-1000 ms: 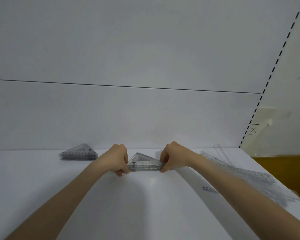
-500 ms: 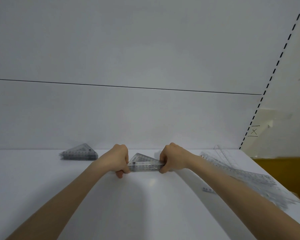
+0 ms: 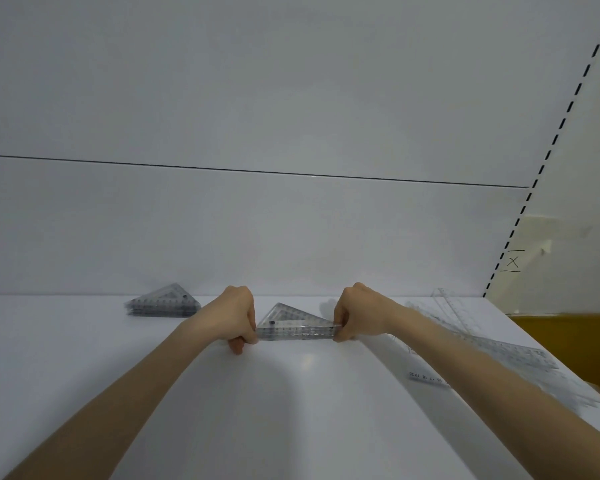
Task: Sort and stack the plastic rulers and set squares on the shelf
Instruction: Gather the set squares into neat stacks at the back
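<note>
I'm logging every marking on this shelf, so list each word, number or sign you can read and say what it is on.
"16 17 18 19 20", seen upside down, on a clear ruler lying on the shelf.
"X" between two short hand-drawn lines, on the cream wall.
Scale marks on the stack of set squares held by the left hand and the right hand: too small to read.
Marks on the far stack and the ruler pile: blurred.

There are two stacks of set squares point(image 3: 163, 303) point(image 3: 293, 323), one loose pile of rulers point(image 3: 492, 344), and two hands point(image 3: 232, 315) point(image 3: 357, 311).
</note>
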`<state>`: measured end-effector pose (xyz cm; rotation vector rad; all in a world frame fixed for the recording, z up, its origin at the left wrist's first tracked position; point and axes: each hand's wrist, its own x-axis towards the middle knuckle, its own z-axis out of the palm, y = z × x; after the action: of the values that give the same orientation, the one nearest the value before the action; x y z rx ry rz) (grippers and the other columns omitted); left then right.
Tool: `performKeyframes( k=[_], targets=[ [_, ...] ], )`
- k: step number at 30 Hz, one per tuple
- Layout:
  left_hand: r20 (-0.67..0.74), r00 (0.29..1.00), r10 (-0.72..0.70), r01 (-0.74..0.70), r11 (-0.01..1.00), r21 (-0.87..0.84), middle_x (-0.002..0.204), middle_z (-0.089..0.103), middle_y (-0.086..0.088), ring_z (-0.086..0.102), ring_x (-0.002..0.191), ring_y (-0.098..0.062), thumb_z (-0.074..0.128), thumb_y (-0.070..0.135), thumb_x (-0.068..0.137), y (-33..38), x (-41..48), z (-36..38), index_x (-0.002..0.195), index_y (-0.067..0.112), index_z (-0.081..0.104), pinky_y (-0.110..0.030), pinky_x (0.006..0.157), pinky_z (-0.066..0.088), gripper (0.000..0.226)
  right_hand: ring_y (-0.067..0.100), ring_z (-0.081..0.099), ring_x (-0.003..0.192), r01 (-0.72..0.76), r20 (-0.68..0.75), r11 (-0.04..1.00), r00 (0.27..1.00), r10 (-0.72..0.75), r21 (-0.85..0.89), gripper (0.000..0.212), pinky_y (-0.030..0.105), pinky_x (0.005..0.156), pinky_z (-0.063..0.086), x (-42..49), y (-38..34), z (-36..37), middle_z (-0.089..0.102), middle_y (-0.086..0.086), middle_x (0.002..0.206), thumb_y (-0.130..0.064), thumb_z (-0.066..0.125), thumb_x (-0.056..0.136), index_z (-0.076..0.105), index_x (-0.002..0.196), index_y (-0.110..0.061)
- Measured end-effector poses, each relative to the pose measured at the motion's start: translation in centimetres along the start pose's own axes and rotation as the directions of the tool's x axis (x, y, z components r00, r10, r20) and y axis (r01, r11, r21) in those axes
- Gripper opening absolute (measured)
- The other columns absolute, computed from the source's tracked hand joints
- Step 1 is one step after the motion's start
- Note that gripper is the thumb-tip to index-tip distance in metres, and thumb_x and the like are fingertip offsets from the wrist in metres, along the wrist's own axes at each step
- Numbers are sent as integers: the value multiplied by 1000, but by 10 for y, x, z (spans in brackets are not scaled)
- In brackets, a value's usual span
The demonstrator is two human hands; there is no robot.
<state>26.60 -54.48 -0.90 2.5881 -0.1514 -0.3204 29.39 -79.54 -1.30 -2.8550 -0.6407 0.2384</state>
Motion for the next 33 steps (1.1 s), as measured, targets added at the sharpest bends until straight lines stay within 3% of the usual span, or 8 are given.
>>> performKeyframes(
  k=[4,8,10,13,17,21,27,33],
  targets=[
    [12,1000,9,-9,1000,4,64,69,-20,69,53,-23,72,-5,71,0,4,0,60,0,64,-21,55,54,15,-11,47,58,13,1,999,1000,-13,-31,10,24,55,41,1,-1,0,69,9,63,-18,70,67,72,65,-8],
    [23,1000,3,-3,1000,-2,63,69,-19,70,54,-23,72,-4,72,-1,6,0,62,-2,65,-23,59,57,12,2,46,55,18,0,999,1000,-18,-38,10,26,56,42,3,1,2,69,11,64,-19,70,65,71,65,-9],
    [48,999,-10,10,1000,-10,71,71,-20,70,57,-23,75,-1,70,-1,6,-1,71,-6,67,-24,60,57,9,4,48,60,6,6,999,1000,-6,-45,14,26,57,42,2,0,1,69,6,70,-25,72,64,71,70,-13],
    [51,998,-24,23,1000,19,78,73,-14,67,56,-16,82,14,66,-2,7,-2,87,-5,69,-24,62,55,32,11,60,78,-17,35,999,999,18,-52,29,27,65,47,4,-6,-3,67,-7,80,-41,77,60,67,80,-22],
    [15,1000,-6,6,999,41,63,65,-4,56,54,-13,84,27,63,0,7,5,93,0,69,-24,57,45,43,15,63,76,2,81,1000,997,-4,24,43,33,74,53,17,-25,0,70,1,74,-49,80,58,67,81,-15],
    [31,1000,5,-5,1000,17,63,64,-3,57,51,-12,84,22,61,8,9,4,91,4,71,-23,54,47,38,17,57,73,16,78,1000,997,-18,25,33,30,65,46,29,-42,4,58,-4,68,-44,82,61,56,63,-24],
    [55,998,-7,7,1000,-10,86,71,-14,63,55,-18,80,10,65,17,13,4,91,-1,67,-25,59,55,31,17,55,72,28,70,1000,997,-29,9,32,27,60,43,40,-54,7,54,-6,69,-38,81,63,51,63,-26],
    [51,999,-16,17,1000,-2,84,70,-18,65,56,-21,78,4,65,21,17,5,90,-8,66,-27,59,56,30,18,53,69,38,43,999,998,-37,-16,32,27,56,39,43,-55,9,53,-5,65,-36,80,64,50,61,-25]
  ],
)
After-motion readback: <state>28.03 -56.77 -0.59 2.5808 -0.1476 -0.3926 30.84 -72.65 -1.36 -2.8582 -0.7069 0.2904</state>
